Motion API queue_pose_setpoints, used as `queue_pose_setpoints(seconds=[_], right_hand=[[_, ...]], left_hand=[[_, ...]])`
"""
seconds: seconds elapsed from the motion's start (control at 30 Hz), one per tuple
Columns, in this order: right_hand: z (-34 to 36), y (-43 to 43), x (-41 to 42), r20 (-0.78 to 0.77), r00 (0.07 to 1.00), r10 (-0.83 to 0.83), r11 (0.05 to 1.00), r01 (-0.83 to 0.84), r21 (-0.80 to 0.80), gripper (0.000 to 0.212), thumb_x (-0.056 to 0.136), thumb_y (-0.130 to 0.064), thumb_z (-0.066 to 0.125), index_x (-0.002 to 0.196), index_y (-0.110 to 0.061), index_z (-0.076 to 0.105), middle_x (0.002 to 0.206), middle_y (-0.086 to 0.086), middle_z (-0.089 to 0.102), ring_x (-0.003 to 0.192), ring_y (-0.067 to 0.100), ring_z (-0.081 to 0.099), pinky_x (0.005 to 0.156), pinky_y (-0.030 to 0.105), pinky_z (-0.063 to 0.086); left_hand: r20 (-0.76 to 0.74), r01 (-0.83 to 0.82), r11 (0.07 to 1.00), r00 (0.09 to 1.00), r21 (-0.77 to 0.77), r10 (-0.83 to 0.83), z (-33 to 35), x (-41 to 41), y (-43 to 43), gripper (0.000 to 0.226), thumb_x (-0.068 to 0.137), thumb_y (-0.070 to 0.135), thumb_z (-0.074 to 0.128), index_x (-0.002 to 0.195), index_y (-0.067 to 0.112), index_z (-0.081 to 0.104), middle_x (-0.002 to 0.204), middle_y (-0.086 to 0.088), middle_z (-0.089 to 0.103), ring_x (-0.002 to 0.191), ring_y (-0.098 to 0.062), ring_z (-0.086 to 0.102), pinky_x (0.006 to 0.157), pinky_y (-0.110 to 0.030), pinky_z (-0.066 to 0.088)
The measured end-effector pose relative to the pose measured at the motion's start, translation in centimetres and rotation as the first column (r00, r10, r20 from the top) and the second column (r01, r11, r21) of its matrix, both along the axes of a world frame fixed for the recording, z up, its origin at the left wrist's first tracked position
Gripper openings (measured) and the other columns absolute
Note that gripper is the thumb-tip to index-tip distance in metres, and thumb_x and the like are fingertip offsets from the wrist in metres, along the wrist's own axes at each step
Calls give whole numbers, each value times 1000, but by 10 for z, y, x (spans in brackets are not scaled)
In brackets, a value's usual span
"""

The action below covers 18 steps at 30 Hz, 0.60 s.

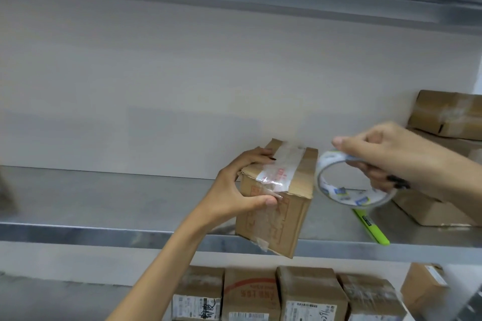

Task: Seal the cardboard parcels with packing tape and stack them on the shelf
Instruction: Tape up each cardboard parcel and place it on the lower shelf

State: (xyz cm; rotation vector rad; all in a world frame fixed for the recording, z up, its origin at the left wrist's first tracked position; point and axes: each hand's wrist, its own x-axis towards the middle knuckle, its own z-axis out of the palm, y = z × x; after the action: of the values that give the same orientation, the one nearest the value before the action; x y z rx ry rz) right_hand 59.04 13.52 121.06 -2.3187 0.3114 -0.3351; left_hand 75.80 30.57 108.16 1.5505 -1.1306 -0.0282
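Small parcel point(279, 216) sits at the front edge of the shelf point(104, 203), looks light and fairly stiff. The left hand point(234, 190) curls its fingers round the top corner, thumb pinning the tape strip point(276, 177); the right hand point(386, 159) pinches the tape roll point(339, 191). I'd grip the sides.

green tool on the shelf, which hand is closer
Right. The right hand holds the tape roll just above the green tool; the left hand grips the box, farther left.

A green cutter point(371, 228) lies slantwise at four o'clock. A pale, bare wall point(208, 73) fills twelve o'clock.
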Motion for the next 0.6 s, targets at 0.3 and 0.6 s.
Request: queue_pose_setpoints(seconds=[0.3,0.6], right_hand=[[-44,-14,-5,-295,955,34,986,16,165,55,94,-36,51,44,-17,38,38,1,24,35,13,17,45,25,24],[-58,-13,10,-341,935,100,977,-28,209,57,96,-37,52,44,-18,38,41,1,24,36,13,17,42,20,25]], left_hand=[[36,17,1000,999,-20,-16,-2,1,-1,66,60,42,82,120,26,63,136,18,53,135,-1,41,114,-35,34],[743,-410,794,665,450,-77,64,-15,19,82,81,66,57,150,42,20,160,22,1,145,2,-14,122,-45,-4]])
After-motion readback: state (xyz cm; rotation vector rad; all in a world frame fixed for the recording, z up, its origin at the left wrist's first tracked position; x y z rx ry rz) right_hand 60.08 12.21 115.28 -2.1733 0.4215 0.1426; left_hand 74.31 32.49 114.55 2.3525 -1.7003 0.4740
